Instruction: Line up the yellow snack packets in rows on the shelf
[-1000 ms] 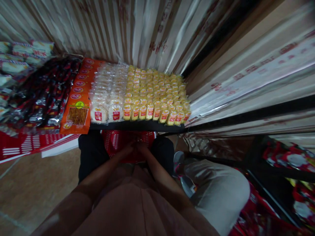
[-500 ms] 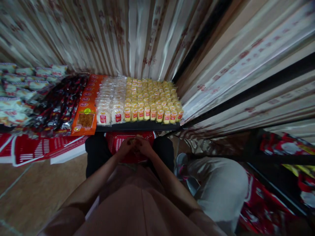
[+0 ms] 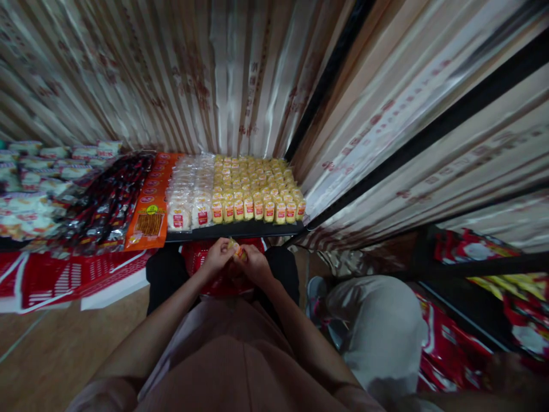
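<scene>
The packet (image 3: 234, 246) sits between both hands, just short of the front edge of the black shelf (image 3: 240, 230) at 12 o'clock. The left hand (image 3: 218, 256) and right hand (image 3: 256, 265) each have their grip closed on it at the fingertips. A red basket (image 3: 194, 257) shows behind them. Yellow cakes (image 3: 257, 189) line the shelf at 1 o'clock. Floor (image 3: 94, 332) stretches out at 8 o'clock; at 4, another person's knee (image 3: 381, 315) bounds the room.

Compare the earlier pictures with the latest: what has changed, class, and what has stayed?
From over the red basket, the left grip and right grip have risen toward the shelf edge; the small packet held between them now shows more clearly. The rows of yellow packets stayed put.
</scene>
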Available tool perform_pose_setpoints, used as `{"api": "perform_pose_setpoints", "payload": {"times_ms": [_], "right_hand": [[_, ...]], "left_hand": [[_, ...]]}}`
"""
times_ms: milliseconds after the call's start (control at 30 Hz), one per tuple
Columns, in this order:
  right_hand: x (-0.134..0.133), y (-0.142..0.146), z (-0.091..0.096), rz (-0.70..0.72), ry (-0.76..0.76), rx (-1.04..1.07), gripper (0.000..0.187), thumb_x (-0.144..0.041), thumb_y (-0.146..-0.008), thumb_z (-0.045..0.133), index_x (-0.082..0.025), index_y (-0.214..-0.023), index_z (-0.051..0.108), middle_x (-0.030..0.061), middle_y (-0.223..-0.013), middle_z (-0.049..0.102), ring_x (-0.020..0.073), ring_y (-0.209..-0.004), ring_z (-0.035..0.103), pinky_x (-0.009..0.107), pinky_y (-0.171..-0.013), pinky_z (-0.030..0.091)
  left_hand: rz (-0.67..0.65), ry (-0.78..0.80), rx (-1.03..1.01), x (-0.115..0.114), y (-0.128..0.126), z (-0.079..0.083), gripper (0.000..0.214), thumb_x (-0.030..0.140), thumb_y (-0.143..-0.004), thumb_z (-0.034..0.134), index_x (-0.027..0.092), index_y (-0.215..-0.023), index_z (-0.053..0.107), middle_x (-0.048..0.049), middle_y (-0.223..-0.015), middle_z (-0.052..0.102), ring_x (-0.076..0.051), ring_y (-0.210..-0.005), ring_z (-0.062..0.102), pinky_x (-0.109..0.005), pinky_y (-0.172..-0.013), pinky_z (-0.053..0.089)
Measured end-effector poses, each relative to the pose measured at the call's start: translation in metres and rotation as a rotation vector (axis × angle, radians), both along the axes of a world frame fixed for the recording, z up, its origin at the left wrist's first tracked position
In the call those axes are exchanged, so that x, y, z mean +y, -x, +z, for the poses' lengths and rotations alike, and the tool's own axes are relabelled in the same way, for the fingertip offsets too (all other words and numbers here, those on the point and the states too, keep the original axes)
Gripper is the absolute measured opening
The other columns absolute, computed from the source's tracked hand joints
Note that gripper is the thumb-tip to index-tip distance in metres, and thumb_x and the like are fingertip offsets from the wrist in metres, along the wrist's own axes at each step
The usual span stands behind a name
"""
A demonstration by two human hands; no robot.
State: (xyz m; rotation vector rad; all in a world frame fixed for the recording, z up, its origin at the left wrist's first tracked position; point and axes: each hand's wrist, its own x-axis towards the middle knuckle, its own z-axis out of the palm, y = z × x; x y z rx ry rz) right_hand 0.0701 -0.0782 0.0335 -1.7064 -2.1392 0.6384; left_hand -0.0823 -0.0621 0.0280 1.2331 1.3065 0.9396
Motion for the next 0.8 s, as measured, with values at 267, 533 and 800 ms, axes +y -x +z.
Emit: {"api": "perform_pose_setpoints", "payload": {"times_ms": [267, 533, 800], "right_hand": [[0.02, -0.016, 0.006, -0.193, -0.182, 0.112, 0.035, -0.037, -0.084, 0.051, -0.014, -0.111, 0.057, 0.0089, -0.095, 0.06, 0.0178, -0.078, 0.057, 0.029, -0.077, 0.047], [0.04, -0.021, 0.008, -0.341, -0.29, 0.392, 0.044, -0.026, -0.085, 0.045, -0.013, -0.127, 0.042, 0.0163, -0.116, 0.048, 0.0155, -0.078, 0.058, 0.031, -0.074, 0.052], [0.047, -0.027, -0.006, -0.34, -0.294, 0.429, 0.039, -0.018, -0.083, 0.042, -0.015, -0.122, 0.048, 0.0149, -0.116, 0.046, 0.0165, -0.088, 0.058, 0.033, -0.078, 0.053]], "left_hand": [[-0.012, -0.188, 0.185, 0.027, -0.035, 0.03, 0.027, 0.015, -0.073, 0.057, 0.017, -0.099, 0.058, -0.0036, -0.09, 0.066, -0.014, -0.077, 0.061, -0.026, -0.075, 0.049], [0.017, -0.261, 0.432, 0.072, -0.069, 0.045, 0.037, 0.017, -0.078, 0.055, 0.014, -0.114, 0.052, -0.0075, -0.097, 0.065, -0.016, -0.076, 0.062, -0.029, -0.076, 0.048], [-0.02, -0.368, 0.533, 0.091, -0.084, 0.039, 0.035, 0.013, -0.079, 0.052, 0.015, -0.114, 0.054, -0.0113, -0.111, 0.059, -0.02, -0.099, 0.057, -0.034, -0.091, 0.043]]}}
